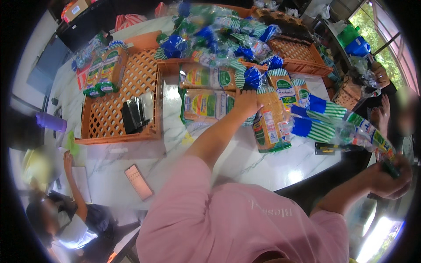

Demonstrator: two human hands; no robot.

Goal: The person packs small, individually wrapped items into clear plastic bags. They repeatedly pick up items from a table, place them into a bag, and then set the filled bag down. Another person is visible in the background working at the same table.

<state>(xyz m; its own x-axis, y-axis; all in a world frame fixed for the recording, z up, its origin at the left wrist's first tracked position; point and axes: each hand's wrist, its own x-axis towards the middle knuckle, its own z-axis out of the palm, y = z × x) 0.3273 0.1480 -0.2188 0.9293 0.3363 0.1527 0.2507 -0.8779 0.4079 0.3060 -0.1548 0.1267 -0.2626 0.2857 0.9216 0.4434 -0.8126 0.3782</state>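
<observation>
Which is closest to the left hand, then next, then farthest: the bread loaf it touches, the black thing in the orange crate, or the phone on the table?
From the left hand:
1. Bread loaf, right beside it, touching.
2. Black thing, leftward inside the orange crate.
3. Phone, lower left on the table.

Bright window daylight (upper right), soft blur, fisheye-bent edges.

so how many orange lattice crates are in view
3: one crate at left holding loaves, one at upper right, one mid-table under the bread pile; others may be hidden.
</observation>
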